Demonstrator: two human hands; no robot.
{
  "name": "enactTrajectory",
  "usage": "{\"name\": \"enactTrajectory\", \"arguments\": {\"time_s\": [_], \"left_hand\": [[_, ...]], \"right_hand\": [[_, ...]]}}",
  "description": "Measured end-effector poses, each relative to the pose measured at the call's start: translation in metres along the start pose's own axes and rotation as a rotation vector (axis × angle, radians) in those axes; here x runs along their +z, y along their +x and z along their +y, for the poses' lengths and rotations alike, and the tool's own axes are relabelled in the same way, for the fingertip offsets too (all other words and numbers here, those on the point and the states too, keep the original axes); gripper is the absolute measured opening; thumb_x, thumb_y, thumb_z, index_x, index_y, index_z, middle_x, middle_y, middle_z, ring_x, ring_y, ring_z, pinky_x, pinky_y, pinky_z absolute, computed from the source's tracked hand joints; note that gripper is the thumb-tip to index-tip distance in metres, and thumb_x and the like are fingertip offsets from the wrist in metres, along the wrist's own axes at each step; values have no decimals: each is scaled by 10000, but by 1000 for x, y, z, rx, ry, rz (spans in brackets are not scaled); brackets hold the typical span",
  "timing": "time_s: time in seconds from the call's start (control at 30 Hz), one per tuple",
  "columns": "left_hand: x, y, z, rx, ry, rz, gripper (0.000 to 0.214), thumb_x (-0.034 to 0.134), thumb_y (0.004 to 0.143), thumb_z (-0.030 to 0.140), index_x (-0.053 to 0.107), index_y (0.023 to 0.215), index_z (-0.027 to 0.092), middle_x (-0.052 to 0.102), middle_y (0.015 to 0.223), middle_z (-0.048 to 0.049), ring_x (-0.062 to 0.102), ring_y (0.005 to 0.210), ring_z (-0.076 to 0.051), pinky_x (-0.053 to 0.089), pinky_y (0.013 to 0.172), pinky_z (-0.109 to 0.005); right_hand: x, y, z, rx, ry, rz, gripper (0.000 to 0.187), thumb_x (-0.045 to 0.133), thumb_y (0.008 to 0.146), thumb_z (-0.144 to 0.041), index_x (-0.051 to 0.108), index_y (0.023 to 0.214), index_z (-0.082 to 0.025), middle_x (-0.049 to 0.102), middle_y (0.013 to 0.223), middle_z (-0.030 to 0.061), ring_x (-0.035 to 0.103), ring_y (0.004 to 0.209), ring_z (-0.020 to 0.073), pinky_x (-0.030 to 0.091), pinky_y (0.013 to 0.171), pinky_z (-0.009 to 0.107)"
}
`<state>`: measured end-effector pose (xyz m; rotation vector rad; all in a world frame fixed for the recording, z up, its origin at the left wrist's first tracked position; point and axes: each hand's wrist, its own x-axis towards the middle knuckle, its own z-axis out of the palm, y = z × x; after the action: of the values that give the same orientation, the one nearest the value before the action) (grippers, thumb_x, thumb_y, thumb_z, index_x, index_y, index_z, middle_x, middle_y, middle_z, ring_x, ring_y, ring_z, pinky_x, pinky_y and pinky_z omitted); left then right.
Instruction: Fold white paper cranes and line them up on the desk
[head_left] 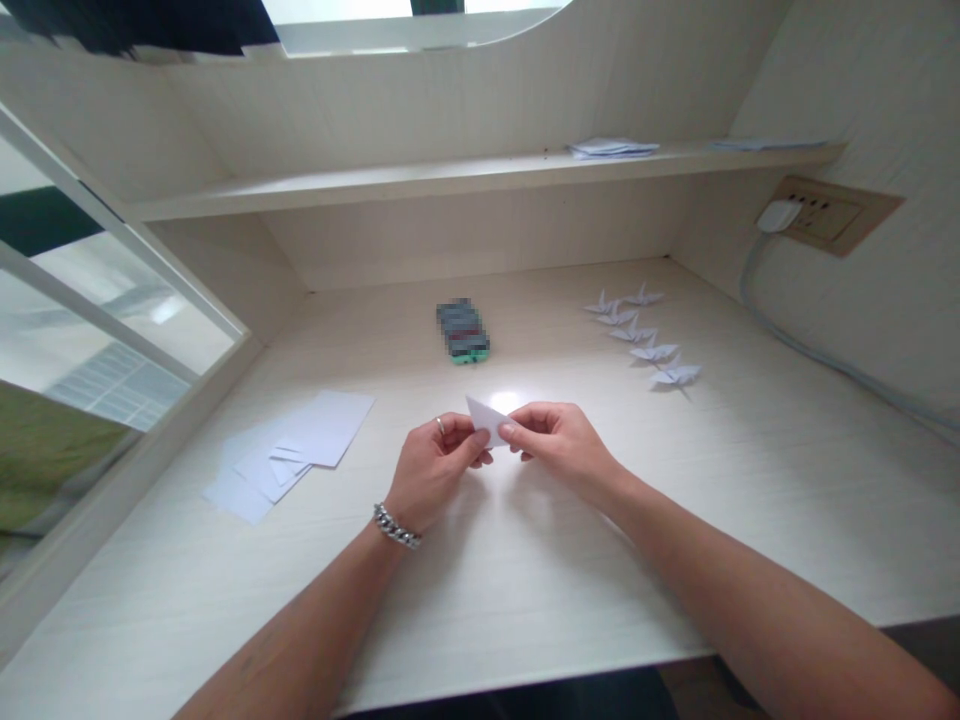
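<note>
Both hands pinch a small folded piece of white paper [486, 417] just above the middle of the pale wooden desk [525, 560]. My left hand [435, 472], with a ring and a chain bracelet at the wrist, grips the paper's left side with thumb and fingers closed. My right hand [559, 440] holds its right edge between thumb and forefinger. The paper's pointed corner sticks up to the left.
Loose white paper sheets [289, 450] lie at the left. A row of several folded paper cranes [646, 338] sits at the back right. A small blurred dark and green object [463, 331] rests behind the hands. More paper [611, 148] lies on the shelf; a wall socket [821, 212] and cable are at right.
</note>
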<state>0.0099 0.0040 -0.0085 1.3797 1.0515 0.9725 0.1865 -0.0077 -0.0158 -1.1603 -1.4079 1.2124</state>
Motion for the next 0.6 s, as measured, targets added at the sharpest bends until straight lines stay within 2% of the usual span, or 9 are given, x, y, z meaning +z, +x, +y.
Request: {"name": "enactTrajectory", "arguments": {"time_s": [0.13, 0.5, 0.6], "left_hand": [[-2, 2, 0, -10, -81, 89, 264, 761, 702, 334, 662, 828, 124, 711, 707, -49, 662, 607, -141, 537, 618, -260], [0, 1, 4, -49, -81, 79, 277, 786, 658, 285, 642, 824, 117, 703, 695, -53, 666, 604, -157, 525, 592, -268], [-1, 2, 2, -28, -67, 85, 263, 775, 677, 291, 647, 835, 124, 705, 717, -48, 664, 611, -150, 523, 598, -263]], "right_hand": [[0, 1, 2, 3, -1, 20, 220, 680, 759, -340, 712, 822, -132, 666, 685, 34, 581, 601, 126, 460, 561, 243], [0, 3, 1, -34, 107, 241, 311, 734, 693, -408, 713, 831, -130, 682, 675, 46, 611, 605, 146, 507, 562, 273], [-1, 3, 0, -25, 108, 258, 304, 741, 685, -398, 710, 830, -132, 688, 686, 50, 613, 610, 150, 503, 552, 271]]}}
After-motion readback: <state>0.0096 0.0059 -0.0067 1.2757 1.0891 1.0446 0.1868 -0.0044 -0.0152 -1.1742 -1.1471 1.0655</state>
